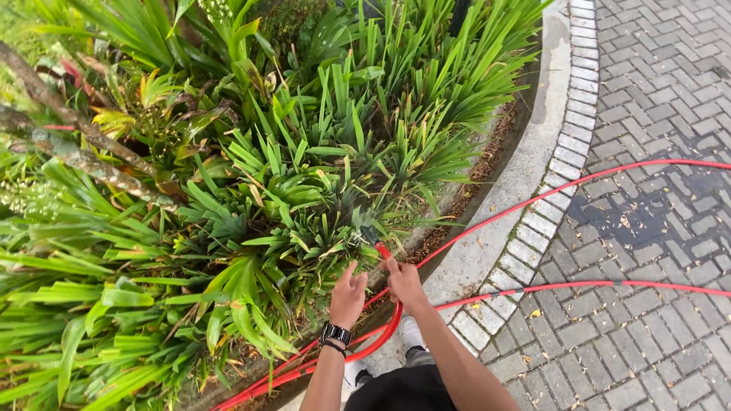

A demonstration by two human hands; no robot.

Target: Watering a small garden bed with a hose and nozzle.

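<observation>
right hand [403,281] fingers closed round red garden hose [533,199] near its nozzle end, over the bed edge | left hand [349,293] on hose just beside it, grip unclear | water sprays onto strap-leaved plants [304,190] | hose loops over concrete kerb [525,167] and brick paving [655,251] | black watch [335,333] on left wrist

Both hands at bottom centre, left hand [348,295] just beside right hand [404,281], over thin red rubber hose [533,199]. Dense green leafy planting bed [228,190] ahead and left; grey concrete curb [525,175] between bed and grey brick paving [655,251] right. Hose crosses paving.
</observation>
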